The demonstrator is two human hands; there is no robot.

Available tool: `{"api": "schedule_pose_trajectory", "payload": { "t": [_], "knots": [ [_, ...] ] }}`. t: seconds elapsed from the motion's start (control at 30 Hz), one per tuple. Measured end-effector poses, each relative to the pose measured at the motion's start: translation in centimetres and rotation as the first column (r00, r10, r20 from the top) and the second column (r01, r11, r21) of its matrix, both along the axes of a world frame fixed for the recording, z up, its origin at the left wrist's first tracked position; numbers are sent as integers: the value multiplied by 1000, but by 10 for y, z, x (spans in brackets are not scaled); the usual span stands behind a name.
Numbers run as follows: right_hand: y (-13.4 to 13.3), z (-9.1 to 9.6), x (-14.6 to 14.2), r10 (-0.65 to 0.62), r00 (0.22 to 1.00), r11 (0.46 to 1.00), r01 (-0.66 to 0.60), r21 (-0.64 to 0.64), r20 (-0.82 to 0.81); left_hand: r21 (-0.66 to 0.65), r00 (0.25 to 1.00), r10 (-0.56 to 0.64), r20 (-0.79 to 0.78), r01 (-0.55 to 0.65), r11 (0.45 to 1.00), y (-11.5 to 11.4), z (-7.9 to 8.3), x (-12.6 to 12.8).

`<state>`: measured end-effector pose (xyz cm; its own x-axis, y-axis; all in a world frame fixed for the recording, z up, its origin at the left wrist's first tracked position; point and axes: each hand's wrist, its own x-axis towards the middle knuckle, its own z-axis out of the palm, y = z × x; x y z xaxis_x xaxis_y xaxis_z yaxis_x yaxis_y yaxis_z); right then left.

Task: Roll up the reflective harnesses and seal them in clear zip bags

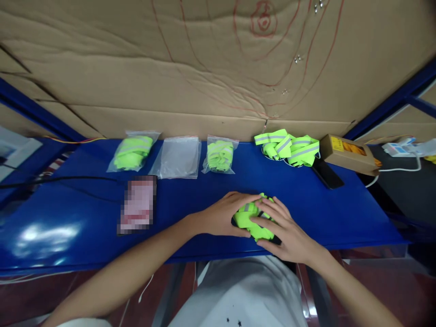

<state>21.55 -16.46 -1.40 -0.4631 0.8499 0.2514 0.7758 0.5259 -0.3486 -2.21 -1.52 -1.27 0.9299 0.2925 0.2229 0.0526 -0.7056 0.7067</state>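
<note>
Clasping one fluorescent bundle (246,220), the half-curled left hand (223,214) and right hand (289,234) face two bagged bundles (220,156) toward ten and eleven o'clock, two loose bundles (304,152) toward twelve and one.

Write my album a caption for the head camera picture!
Left hand and right hand cup a yellow-green strap bundle at a blue table, a flat clear bag beyond.

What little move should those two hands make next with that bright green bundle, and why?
Perhaps press the green bundle more compact: the left hand and right hand cup it from both sides, and similar bundles sit in clear bags.
</note>
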Motion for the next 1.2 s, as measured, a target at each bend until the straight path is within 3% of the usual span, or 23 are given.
{"api": "schedule_pose_trajectory", "payload": {
  "t": [0.1,0.27,0.47,0.67,0.93,1.03,1.13,1.2],
  "knots": [
    [-3,-9,4,-131,990,991,133,30,-60,-90,997,58,-47,-62,994,0,-2,1],
    [1,-11,2,-242,966,967,233,-104,-90,-254,985,165,41,-149,956,2,-6,-1],
    [4,-12,-1,-247,964,956,225,-190,-99,-296,970,199,139,-151,943,3,-14,1],
    [4,-12,-1,-260,954,955,233,-182,-146,-265,945,271,182,-218,939,-1,-9,0],
    [2,-11,0,-284,939,951,251,-182,-192,-430,923,374,86,-305,850,-1,-3,3],
    [-1,-9,-1,-312,931,943,281,-177,-189,-344,898,411,158,-340,875,-4,-3,3],
    [-2,-7,-13,-320,922,946,302,-115,-217,-85,897,354,265,-344,935,-9,-3,1],
    [0,-8,-29,-307,922,951,307,-36,-238,116,901,264,345,-320,940,-12,-3,-2]
  ]
}}
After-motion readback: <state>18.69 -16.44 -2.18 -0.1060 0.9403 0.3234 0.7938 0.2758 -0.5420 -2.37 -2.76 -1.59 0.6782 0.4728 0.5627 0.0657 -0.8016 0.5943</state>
